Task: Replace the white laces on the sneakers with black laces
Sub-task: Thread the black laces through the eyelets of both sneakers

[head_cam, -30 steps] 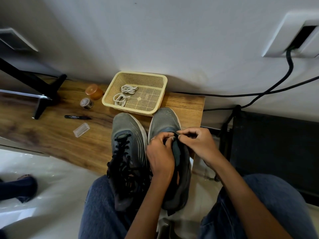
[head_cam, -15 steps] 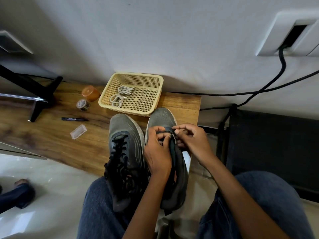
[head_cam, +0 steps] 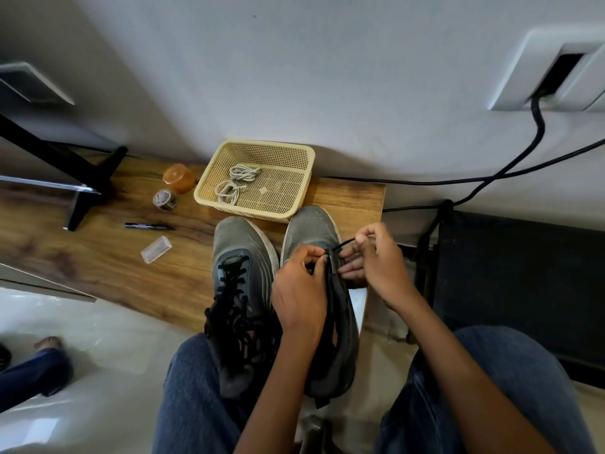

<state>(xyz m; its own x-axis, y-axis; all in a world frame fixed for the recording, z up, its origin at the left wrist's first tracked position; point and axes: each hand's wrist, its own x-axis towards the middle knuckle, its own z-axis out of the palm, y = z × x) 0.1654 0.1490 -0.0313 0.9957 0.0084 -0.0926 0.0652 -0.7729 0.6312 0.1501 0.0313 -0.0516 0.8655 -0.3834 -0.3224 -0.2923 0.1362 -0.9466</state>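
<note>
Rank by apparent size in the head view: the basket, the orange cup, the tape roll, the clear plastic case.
1. basket
2. orange cup
3. tape roll and clear plastic case: look alike, so unranked.

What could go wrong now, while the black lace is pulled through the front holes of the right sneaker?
The right hand pinches the black lace close to its tip, so it might slip free. The right sneaker lies partly over the table edge and knee; a strong pull could perhaps tip it off. The left hand hides the holes, so one may be missed.
</note>
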